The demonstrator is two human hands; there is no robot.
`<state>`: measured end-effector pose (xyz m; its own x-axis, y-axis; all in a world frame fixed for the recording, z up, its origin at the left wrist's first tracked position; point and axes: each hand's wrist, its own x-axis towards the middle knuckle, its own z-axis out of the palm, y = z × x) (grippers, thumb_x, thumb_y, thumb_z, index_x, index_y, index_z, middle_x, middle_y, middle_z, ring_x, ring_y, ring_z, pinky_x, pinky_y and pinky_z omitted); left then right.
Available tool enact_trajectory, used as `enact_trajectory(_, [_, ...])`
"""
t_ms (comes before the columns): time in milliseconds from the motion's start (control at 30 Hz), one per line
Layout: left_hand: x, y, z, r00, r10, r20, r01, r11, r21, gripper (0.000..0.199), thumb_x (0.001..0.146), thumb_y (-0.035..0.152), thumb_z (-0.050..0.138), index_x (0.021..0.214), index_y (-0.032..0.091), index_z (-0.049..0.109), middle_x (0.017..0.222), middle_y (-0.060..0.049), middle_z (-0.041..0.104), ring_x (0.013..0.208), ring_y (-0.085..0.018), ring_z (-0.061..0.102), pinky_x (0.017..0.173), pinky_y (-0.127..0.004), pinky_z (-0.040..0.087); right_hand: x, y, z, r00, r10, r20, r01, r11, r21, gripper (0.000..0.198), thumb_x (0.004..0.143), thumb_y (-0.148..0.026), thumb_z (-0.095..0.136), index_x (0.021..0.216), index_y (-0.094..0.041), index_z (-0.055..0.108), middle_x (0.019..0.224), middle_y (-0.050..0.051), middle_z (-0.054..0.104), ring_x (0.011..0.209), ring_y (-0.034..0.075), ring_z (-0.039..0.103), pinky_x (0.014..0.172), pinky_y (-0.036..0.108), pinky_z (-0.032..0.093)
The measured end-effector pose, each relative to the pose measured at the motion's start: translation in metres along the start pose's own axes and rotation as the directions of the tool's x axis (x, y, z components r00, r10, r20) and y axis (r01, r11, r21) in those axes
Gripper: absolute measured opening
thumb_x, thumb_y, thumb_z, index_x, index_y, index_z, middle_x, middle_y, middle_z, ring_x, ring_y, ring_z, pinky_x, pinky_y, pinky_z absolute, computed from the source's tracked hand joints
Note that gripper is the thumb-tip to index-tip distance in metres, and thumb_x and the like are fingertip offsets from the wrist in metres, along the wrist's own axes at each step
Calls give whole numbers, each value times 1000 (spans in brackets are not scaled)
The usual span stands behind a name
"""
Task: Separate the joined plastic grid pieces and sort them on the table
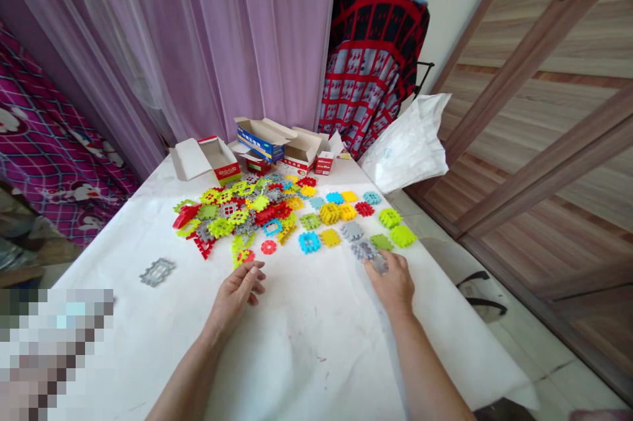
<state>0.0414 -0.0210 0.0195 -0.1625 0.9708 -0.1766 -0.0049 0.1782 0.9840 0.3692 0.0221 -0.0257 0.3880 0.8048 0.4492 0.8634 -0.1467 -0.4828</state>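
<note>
My right hand (pixel 394 279) has its thumb and fingers about the near edge of a grey toothed plastic building piece (pixel 364 249). Another grey piece (pixel 351 230) lies just beyond it, and a green piece (pixel 381 241) is by my fingertips. Loosely curled, with nothing visible in it, my left hand (pixel 240 289) is above the cloth at the near side of a mixed heap of building pieces (pixel 222 226). A flat red round piece (pixel 269 247) lies a little beyond its fingers.
Sorted yellow (pixel 330 237), blue (pixel 309 242) and green pieces (pixel 403 235) lie right of the heap. One grey frame piece (pixel 157 272) sits apart at left. Opened cardboard boxes (pixel 260 139) stand at the back, beside a white bag (pixel 408 144) at the table's right edge.
</note>
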Motion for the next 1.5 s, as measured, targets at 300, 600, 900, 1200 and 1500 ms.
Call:
enact_trajectory(300, [1, -1, -1, 1000, 9, 6, -9, 1000, -10, 56, 66, 64, 66, 96, 17, 66, 77, -2, 61, 58, -13, 58, 44, -23, 45, 0, 1, 1, 998, -55, 19, 57, 994, -93, 37, 74, -46, 62, 102, -21, 66, 99, 7, 59, 84, 22, 57, 69, 31, 45])
enact_trajectory(600, [1, -2, -1, 1000, -2, 9, 2, 1000, -12, 57, 66, 64, 66, 96, 16, 66, 78, -3, 62, 58, -12, 57, 44, -22, 44, 1, 0, 0, 995, -81, 54, 88, 986, -142, 37, 74, -45, 63, 102, -21, 67, 99, 8, 60, 87, 24, 57, 71, 33, 45])
enact_trajectory(900, [2, -3, -3, 1000, -1, -4, 1, 999, -45, 57, 64, 64, 68, 96, 16, 66, 77, -3, 62, 57, -12, 58, 44, -22, 45, 0, -2, -1, 993, -114, -19, 109, 979, -171, 39, 75, -43, 64, 107, -20, 64, 94, 8, 62, 83, 22, 57, 71, 32, 44])
enact_trajectory(1200, [2, -2, -2, 996, -42, -76, 26, 980, -199, 56, 63, 62, 69, 94, 16, 64, 77, -2, 61, 53, -9, 56, 41, -19, 40, -19, -97, 8, 834, -552, 2, 532, 805, 262, 24, 87, -28, 50, 101, -20, 68, 98, 8, 65, 94, 22, 60, 86, 33, 47])
enact_trajectory(1500, [-7, -21, -79, 815, 416, -402, -134, 812, 568, 29, 84, 40, 51, 99, 20, 65, 97, -9, 70, 93, -22, 65, 85, -37, 50, -56, -141, 49, 649, -741, 175, 544, 612, 574, 23, 87, -18, 46, 89, -21, 69, 83, 3, 67, 76, 15, 63, 73, 24, 48])
